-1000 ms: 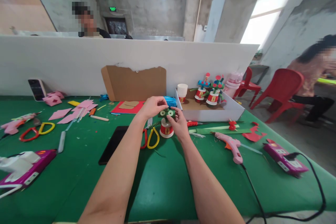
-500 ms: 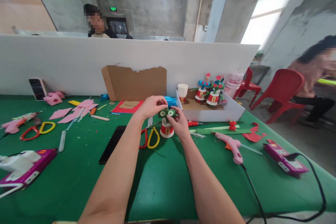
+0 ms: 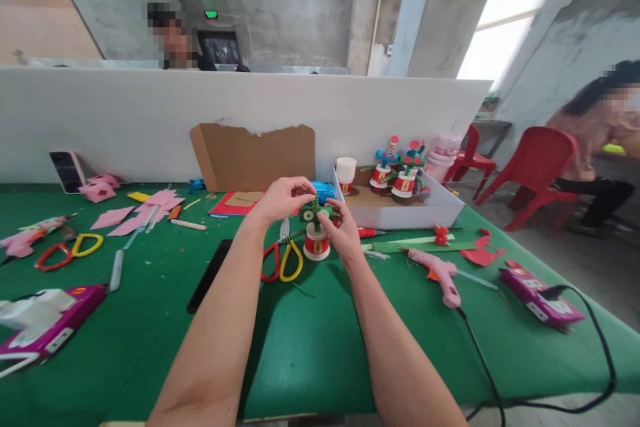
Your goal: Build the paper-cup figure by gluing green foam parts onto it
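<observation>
Figure point(image 3: 317, 229) stands on the counter point(image 3: 300, 353) toward the far edge, left hand point(image 3: 283, 200) pinching its spring point(image 3: 316, 204); right hand's point(image 3: 345, 233) fingers flank its head point(image 3: 308, 216), grip impossible to tell. Likely light and crushable, it is best held by the cup point(image 3: 317, 247).

More of the green coil point(image 3: 316, 204) shows between the left hand point(image 3: 284, 200) and the green head point(image 3: 308, 215). Scissors point(image 3: 285, 228) show more fully beside the forearm.

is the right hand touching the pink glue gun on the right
Apart: the head view shows green tabletop between the right hand and the pink glue gun.
</observation>
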The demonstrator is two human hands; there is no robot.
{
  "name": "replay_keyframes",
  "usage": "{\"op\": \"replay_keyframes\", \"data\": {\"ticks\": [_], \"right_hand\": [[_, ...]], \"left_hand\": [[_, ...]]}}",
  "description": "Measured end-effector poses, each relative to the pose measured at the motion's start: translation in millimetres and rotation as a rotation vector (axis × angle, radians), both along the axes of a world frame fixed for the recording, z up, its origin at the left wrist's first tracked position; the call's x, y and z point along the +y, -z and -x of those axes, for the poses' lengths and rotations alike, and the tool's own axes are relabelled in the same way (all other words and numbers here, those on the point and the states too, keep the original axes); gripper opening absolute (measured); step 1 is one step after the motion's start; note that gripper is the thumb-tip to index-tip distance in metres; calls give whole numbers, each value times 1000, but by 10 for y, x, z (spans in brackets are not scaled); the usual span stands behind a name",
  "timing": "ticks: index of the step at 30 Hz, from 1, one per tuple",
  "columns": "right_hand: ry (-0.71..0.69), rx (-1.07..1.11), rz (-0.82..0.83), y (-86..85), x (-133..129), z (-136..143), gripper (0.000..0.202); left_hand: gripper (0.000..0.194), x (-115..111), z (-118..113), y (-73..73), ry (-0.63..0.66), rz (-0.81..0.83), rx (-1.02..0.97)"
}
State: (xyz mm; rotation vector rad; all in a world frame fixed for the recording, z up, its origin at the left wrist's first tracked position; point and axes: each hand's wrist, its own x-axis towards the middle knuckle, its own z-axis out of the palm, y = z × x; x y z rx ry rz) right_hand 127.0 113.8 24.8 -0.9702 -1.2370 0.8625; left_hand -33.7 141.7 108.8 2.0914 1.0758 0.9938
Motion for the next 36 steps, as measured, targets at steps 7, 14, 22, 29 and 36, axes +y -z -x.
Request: {"op": "replay_keyframes", "data": {"ticks": [7, 14, 22, 29, 36], "right_hand": [[59, 106, 8, -31, 37, -110, 45], [96, 167, 6, -48, 56, -165, 43], [19, 152, 39, -24, 77, -233, 46], [-75, 52, 142, -4, 72, -252, 40], [-244, 78, 138, 90, 41, -150, 71]], "left_hand": [[23, -19, 23, -39, -34, -76, -35], [43, -88, 47, -109, 112, -20, 37], [19, -38, -91, -17, 114, -53, 69], [24, 109, -99, 147, 8, -42, 21], [23, 206, -49, 260, -31, -33, 30]]}}
